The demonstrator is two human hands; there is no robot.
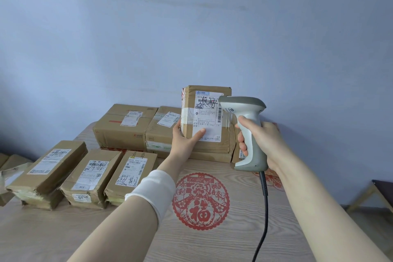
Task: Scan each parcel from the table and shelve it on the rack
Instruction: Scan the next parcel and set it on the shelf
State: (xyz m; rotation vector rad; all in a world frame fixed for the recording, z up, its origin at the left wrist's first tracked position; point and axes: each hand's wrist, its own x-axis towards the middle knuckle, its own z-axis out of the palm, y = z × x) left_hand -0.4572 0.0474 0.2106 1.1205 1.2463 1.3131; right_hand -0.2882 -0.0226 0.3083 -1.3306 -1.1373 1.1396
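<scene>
Okay, left hand [185, 138] grips a brown cardboard parcel [209, 112] at its lower left corner, thumb flat across the white shipping label [207, 117], fingers curled round the left edge and behind. Parcel stands upright, label facing the camera, at the back middle of the table [212, 244], in front of more stacked cardboard; cannot tell if its bottom rests on that stack or is lifted clear. Right hand [263, 140] is clamped on the handle of a grey and white scanner [248, 132], fingers wrapped round the grip, scanner head pointing left and just beside the parcel's right edge, overlapping the label's side. Black cable [264, 208] runs down from the scanner base and out of the bottom of the view. Three parcels [91, 176] lie flat in a row at the left of the table, labels up, some with handwritten marks. Two bigger boxes [125, 127] sit side by side behind them, touching each other. Red paper-cut roundel [201, 200] lies on the wood-grain tabletop between the forearms. White cuff [155, 189] on the left forearm. Pale blue wall [191, 27] behind
</scene>
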